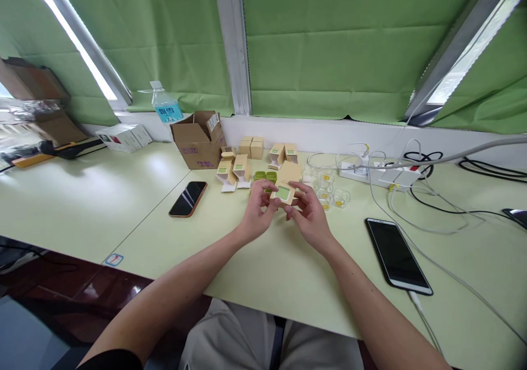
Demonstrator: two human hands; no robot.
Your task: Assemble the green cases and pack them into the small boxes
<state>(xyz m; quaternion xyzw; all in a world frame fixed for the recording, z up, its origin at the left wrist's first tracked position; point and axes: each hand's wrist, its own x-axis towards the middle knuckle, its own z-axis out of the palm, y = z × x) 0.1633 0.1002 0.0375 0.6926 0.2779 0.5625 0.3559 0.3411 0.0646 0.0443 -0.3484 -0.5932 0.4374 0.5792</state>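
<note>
Between my two hands, above the table, is a small tan cardboard box with a green square on its face and its flap raised at the back. My left hand grips its left side with thumb and fingers. My right hand holds the right side and lower edge. Just behind my left hand sit small green containers, partly hidden. Several clear plastic cups with yellow spots stand to the right of my right hand. Open tan boxes stand to the left.
Closed tan boxes and a brown carton stand at the back. One phone lies on the left, another phone on the right with a cable plugged in. A power strip with tangled cables lies at the back right.
</note>
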